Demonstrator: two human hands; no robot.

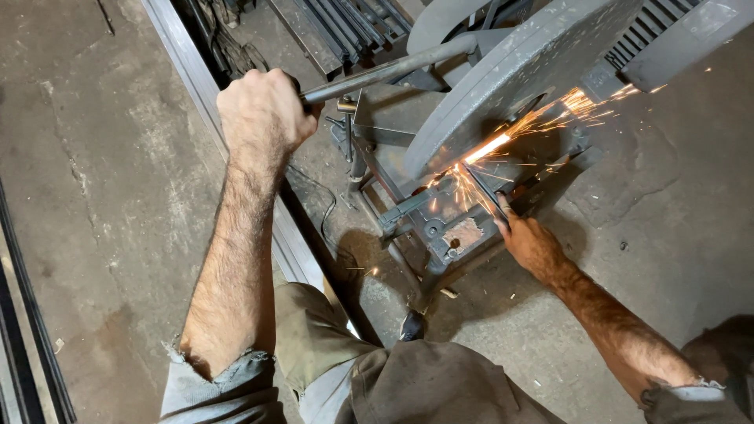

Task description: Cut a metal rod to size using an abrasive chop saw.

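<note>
Grey metal chop saw [503, 86] w/ rounded blade guard is sitting on the concrete floor [102, 196] in the upper middle, tilted down over its base, orange sparks [550, 118] spraying up-right from the cut.

L to R: dark flat steel strips [31, 345] are lying along the far left edge. Long pale steel bar [192, 71] is running diagonally across the floor, just beside the saw base. Left hand [263, 118] is wrapping fully round the end of the saw's long grey tube handle [385, 72], fist closed tight on it, arm stretched out. Below, khaki trousers [393, 377] and frayed cut-off sleeves are showing.

Right hand [530, 243] is reaching to the base at the vise, fingers pinching a thin dark metal strip [487, 192] that is lying under the blade, touching it near the spark point. Black ribbed motor housing [652, 27] is sitting top right.
</note>
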